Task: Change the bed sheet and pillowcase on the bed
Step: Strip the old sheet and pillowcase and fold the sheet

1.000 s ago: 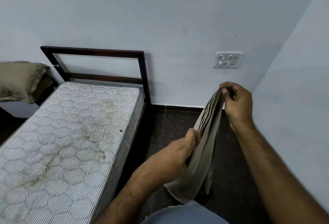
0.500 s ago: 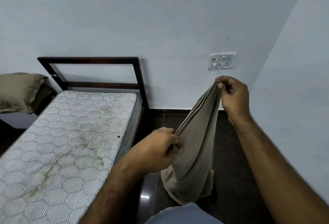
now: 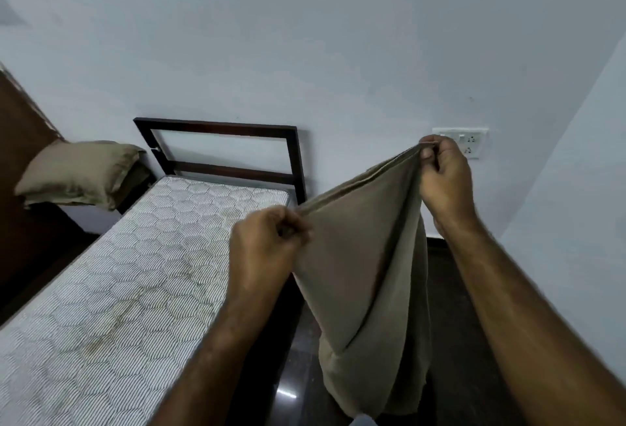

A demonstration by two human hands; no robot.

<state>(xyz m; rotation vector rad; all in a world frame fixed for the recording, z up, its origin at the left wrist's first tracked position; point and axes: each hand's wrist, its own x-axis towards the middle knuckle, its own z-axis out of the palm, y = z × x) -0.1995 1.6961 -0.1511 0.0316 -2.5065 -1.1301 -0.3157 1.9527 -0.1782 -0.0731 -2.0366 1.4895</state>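
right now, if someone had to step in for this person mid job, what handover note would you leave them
Left hand: grips one end of the folded beige sheet's top edge.
Right hand: pinches the other end, held higher; the rest of the sheet hangs over the dark floor beside the bed.
Mattress: bare, stained, nothing spread on it.
Pillow: off the bed at far left, in a beige case.
Done: old sheet is off.
Left: unfold and spread the sheet, tuck it, put the pillow back on the bed.
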